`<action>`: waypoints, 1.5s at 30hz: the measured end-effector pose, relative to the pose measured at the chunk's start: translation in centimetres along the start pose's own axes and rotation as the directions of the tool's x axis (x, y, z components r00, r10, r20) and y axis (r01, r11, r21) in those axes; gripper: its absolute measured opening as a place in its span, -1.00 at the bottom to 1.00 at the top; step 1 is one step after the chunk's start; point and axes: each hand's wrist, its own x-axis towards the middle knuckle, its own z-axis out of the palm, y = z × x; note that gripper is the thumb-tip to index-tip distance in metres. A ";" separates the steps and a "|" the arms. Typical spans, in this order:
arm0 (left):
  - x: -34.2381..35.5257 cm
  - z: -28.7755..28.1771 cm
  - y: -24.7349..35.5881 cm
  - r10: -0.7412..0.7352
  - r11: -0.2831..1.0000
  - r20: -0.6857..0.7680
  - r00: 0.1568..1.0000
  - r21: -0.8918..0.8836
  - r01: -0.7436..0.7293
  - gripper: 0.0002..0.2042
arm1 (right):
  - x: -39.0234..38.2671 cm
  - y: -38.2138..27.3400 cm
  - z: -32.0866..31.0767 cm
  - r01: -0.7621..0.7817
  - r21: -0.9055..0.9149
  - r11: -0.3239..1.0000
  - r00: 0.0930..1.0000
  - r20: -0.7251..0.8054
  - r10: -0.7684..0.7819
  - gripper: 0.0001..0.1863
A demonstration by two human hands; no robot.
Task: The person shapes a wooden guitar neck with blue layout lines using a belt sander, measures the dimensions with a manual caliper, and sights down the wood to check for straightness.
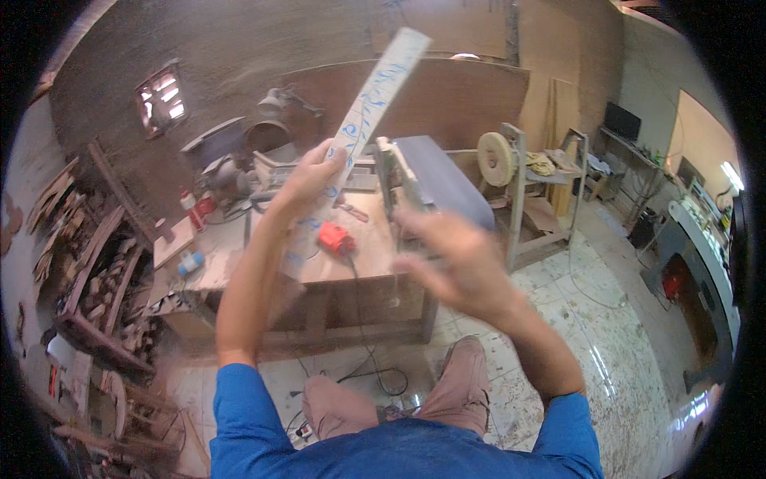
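Observation:
My left hand (313, 177) is closed round a long, flat, pale wooden board (375, 88) with blue pen marks. The board is tilted, its far end pointing up and to the right, and its lower end passes below the hand. My right hand (455, 251) is blurred by motion, thumb and fingers apart, with nothing seen between them. It hovers in front of a belt sander (451, 180) with a wide grey belt. Below the board, an orange-red corded power tool (336, 238) lies on the wooden workbench (219, 251).
A cable (359, 315) hangs from the bench and coils on the tiled floor (550, 319) near my feet. A round buffing wheel (495, 158) stands right of the sander. Wood scraps fill a rack (104, 271) at left. A blue-and-white container (191, 263) is on the bench.

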 end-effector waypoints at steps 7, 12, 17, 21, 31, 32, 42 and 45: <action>6.4 3.7 5.9 0.192 0.640 0.488 0.852 0.595 -0.486 -0.64 | 4.7 4.5 -13.5 0.091 -0.762 0.641 0.996 0.069 -0.060 -0.32; 11.6 6.3 3.9 0.265 0.507 0.575 0.774 0.600 -0.619 -0.68 | 4.4 11.2 -12.8 -0.208 -0.351 0.913 0.726 0.570 0.385 -0.67; 19.1 6.9 -3.5 0.330 0.495 0.591 0.736 0.556 -0.668 -0.69 | 4.4 10.9 -6.4 -0.314 -0.586 0.747 0.738 0.344 0.580 -0.59; 21.9 9.0 -6.1 0.281 0.573 0.574 0.769 0.543 -0.614 -0.67 | 6.9 11.8 -5.3 -0.352 -0.651 0.672 0.636 0.360 0.682 -0.54; 25.3 8.0 -10.2 0.353 0.564 0.428 0.832 0.612 -0.555 -0.67 | 10.3 17.0 -1.6 -0.326 -0.711 0.623 0.670 0.292 0.683 -0.57; 25.5 7.8 -10.5 0.359 0.564 0.404 0.841 0.624 -0.540 -0.66 | 10.7 17.3 -1.4 -0.324 -0.712 0.623 0.675 0.288 0.679 -0.56; 26.7 6.3 -7.1 0.248 0.459 0.554 0.795 0.656 -0.600 -0.64 | 11.2 17.8 -1.5 -0.316 -0.726 0.611 0.625 0.325 0.710 -0.56; 27.1 6.9 -6.9 0.252 0.505 0.625 0.739 0.567 -0.651 -0.57 | 9.3 15.5 -2.9 -0.308 -0.726 0.615 0.654 0.308 0.691 -0.54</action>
